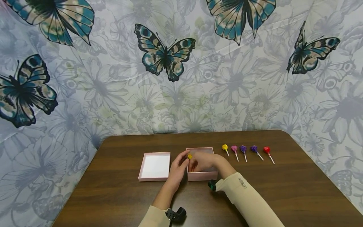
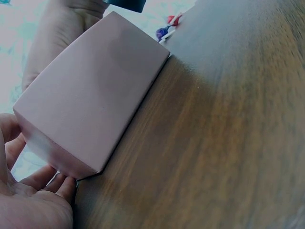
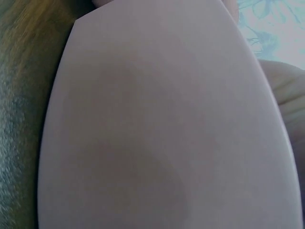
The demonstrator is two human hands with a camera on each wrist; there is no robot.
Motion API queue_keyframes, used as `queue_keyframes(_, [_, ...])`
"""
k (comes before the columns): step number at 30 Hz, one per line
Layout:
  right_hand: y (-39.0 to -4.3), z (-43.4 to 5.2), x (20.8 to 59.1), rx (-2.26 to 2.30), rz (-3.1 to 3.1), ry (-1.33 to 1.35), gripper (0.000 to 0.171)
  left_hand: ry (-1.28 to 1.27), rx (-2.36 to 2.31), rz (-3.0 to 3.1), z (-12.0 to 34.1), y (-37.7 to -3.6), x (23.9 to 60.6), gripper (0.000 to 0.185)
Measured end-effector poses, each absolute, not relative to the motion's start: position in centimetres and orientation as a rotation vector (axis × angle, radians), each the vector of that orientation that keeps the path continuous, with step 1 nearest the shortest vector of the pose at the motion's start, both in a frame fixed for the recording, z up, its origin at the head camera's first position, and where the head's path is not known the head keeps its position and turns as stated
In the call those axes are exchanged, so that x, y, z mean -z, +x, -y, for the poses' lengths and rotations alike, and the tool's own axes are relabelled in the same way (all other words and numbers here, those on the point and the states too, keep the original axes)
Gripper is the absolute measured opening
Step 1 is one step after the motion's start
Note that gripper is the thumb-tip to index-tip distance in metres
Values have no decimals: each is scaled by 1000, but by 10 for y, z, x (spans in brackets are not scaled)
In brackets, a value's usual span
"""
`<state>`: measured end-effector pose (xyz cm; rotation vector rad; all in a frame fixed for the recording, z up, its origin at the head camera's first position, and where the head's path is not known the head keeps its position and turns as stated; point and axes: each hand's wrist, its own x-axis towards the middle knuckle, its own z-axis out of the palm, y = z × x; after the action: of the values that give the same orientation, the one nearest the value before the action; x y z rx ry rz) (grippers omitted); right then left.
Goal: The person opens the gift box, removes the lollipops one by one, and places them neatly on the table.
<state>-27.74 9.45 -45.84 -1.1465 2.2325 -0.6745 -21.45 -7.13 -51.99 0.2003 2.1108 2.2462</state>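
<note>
A pink open-topped box (image 1: 202, 176) stands on the wooden table. My left hand (image 1: 178, 167) rests against its left side. In the left wrist view the left fingers (image 2: 40, 179) touch the box's short wall near the table, not wrapped round it. My right hand (image 1: 202, 161) reaches down inside the box, its fingers curled. Just beyond those fingers shows the yellow head of a lollipop (image 1: 189, 156); the right hand seems to hold its stick, which is hidden. The box's pink wall (image 3: 157, 114) fills most of the right wrist view and conceals the right fingertips.
A pink-rimmed white lid (image 1: 154, 166) lies left of the box. Right of the box is a row of lollipops: yellow (image 1: 225, 147), pink (image 1: 234, 148), purple (image 1: 243, 148), another purple (image 1: 254, 148) and red (image 1: 267, 149). Behind the table hangs a butterfly-patterned cloth (image 1: 181, 104).
</note>
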Motion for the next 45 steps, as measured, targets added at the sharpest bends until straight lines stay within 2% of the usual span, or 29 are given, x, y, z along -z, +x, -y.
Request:
queue_keyframes(14, [-277, -98, 449, 683, -2247, -1160, 11, 203, -2251, -2125, 71, -215, 521, 40])
queue_keyframes(36, [-269, -137, 422, 1108, -2434, -889, 13, 164, -2241, -2158, 70, -215, 516, 40])
queue_keyframes(45, [-260, -164, 416, 1321, -2537, -632, 14, 149, -2228, -2181, 70, -215, 516, 40])
